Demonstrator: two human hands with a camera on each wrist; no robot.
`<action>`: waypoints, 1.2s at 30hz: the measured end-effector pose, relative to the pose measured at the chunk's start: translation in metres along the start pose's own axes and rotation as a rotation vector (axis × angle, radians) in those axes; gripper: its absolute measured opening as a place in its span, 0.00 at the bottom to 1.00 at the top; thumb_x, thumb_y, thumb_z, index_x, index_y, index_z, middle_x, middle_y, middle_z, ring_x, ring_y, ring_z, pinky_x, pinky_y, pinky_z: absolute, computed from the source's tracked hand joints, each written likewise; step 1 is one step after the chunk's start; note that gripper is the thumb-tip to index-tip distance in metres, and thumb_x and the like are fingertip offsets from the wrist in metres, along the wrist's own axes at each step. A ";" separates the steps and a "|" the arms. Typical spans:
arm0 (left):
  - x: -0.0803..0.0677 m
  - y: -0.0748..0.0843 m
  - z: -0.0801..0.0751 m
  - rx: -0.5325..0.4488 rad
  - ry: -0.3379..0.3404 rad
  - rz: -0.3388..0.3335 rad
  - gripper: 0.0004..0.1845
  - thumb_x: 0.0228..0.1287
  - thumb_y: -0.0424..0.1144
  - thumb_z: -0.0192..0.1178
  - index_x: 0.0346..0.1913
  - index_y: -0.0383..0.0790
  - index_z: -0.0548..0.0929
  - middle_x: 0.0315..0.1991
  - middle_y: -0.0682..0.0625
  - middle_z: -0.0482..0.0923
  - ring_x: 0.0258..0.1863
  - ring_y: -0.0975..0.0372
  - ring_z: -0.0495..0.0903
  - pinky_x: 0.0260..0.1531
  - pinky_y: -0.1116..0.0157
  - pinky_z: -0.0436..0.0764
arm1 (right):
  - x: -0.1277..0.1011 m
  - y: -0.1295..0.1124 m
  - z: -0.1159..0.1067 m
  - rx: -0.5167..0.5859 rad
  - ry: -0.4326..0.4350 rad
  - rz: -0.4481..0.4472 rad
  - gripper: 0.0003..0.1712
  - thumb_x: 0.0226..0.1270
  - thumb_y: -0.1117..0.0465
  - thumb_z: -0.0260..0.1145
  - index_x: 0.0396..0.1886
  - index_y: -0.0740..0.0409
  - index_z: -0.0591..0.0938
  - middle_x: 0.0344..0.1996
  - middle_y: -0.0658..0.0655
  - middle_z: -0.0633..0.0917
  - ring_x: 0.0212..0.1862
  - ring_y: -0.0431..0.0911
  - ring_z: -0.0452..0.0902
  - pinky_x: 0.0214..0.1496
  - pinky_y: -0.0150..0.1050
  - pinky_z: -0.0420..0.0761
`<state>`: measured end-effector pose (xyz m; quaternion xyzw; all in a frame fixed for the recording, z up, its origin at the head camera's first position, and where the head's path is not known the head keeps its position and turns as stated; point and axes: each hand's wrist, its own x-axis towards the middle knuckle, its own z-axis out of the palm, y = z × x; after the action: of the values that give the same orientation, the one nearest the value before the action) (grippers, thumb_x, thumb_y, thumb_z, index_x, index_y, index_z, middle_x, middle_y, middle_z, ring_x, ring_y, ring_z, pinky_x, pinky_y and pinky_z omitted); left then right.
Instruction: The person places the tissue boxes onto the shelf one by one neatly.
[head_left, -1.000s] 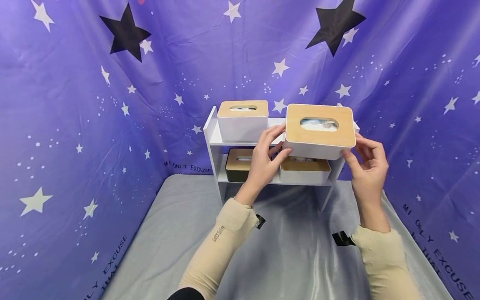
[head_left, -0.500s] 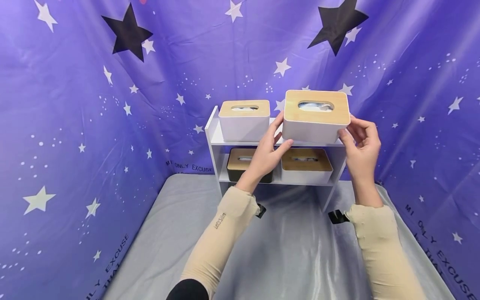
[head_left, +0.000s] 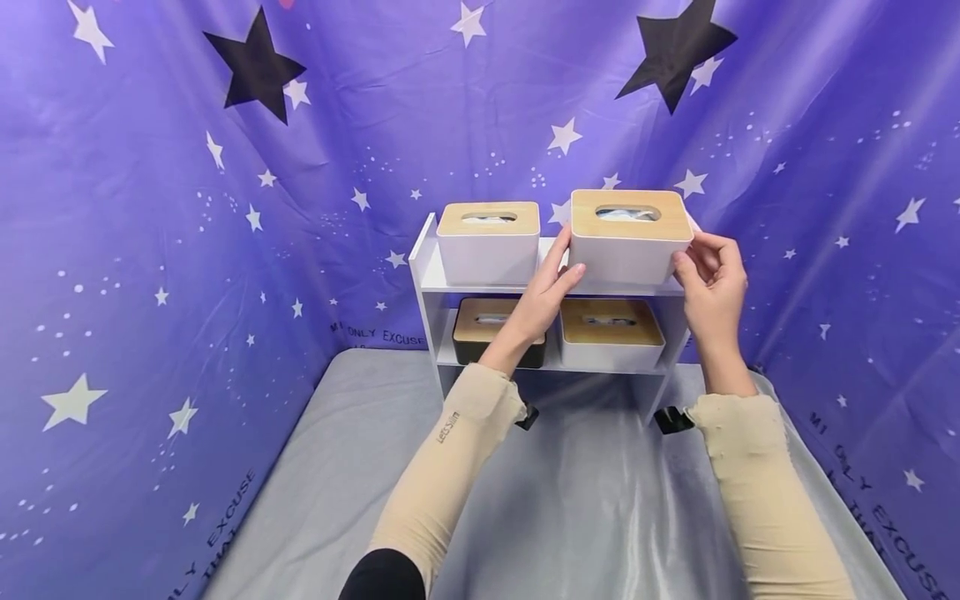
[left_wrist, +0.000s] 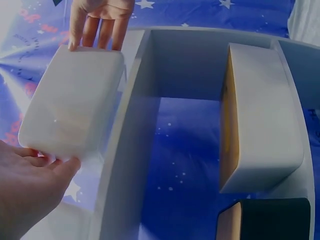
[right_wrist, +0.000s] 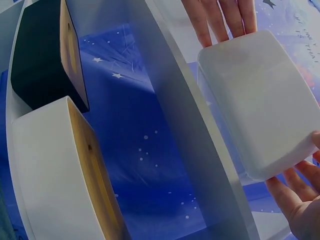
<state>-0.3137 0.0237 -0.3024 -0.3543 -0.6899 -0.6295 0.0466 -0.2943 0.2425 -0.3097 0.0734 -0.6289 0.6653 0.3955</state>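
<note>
A white tissue box (head_left: pixel 628 237) with a light wooden lid is held upright at the right of the upper shelf, tissue showing in its oval slot. My left hand (head_left: pixel 542 298) holds its left end, thumb by the front corner. At the right end my right hand (head_left: pixel 716 292) grips, thumb on the front corner; its far fingers are partly hidden. Both wrist views show fingers at both ends of the box (left_wrist: pixel 75 100). Whether its base touches the shelf I cannot tell. A similar tissue box (head_left: pixel 489 246) stands on the upper shelf's left.
The white two-tier shelf (head_left: pixel 426 312) stands on a grey cloth (head_left: pixel 570 500). On its lower tier are a dark green tissue box (head_left: pixel 495 333) and, right of it, a white one (head_left: pixel 611 337), both wood-lidded. A purple star-printed curtain (head_left: pixel 450 108) surrounds the shelf.
Both hands have carried the tissue box up and forward from in front of the shelf to the upper tier's right, then slightly down. The other boxes stay put.
</note>
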 end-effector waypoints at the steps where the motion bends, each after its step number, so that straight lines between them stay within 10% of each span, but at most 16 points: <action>1: 0.001 -0.001 0.000 -0.005 -0.003 -0.005 0.35 0.78 0.36 0.44 0.80 0.37 0.43 0.82 0.45 0.38 0.82 0.62 0.39 0.82 0.58 0.48 | 0.000 0.002 0.000 -0.001 0.000 0.008 0.15 0.66 0.73 0.65 0.50 0.57 0.81 0.45 0.45 0.87 0.47 0.33 0.84 0.44 0.20 0.84; 15: 0.001 -0.009 -0.003 -0.003 0.000 -0.076 0.33 0.80 0.42 0.34 0.80 0.36 0.41 0.83 0.46 0.36 0.82 0.61 0.36 0.81 0.67 0.40 | 0.004 0.012 0.004 -0.150 -0.021 0.039 0.16 0.69 0.69 0.63 0.55 0.60 0.79 0.60 0.67 0.82 0.50 0.31 0.82 0.46 0.18 0.82; 28: 0.002 -0.009 -0.003 0.063 0.006 -0.066 0.33 0.79 0.42 0.37 0.79 0.32 0.44 0.82 0.43 0.39 0.82 0.60 0.38 0.81 0.68 0.41 | 0.007 0.013 0.003 -0.231 -0.051 0.020 0.22 0.70 0.71 0.61 0.63 0.71 0.75 0.61 0.66 0.81 0.61 0.45 0.80 0.60 0.28 0.81; 36: -0.001 -0.011 -0.004 0.127 0.011 -0.050 0.33 0.79 0.42 0.39 0.80 0.35 0.46 0.82 0.45 0.40 0.82 0.61 0.38 0.82 0.66 0.41 | 0.002 0.007 0.001 -0.226 -0.074 0.030 0.25 0.69 0.70 0.63 0.65 0.66 0.76 0.62 0.66 0.81 0.56 0.36 0.80 0.68 0.38 0.78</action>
<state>-0.3206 0.0204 -0.3115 -0.3296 -0.7368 -0.5876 0.0570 -0.3007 0.2432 -0.3133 0.0433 -0.7153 0.5928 0.3676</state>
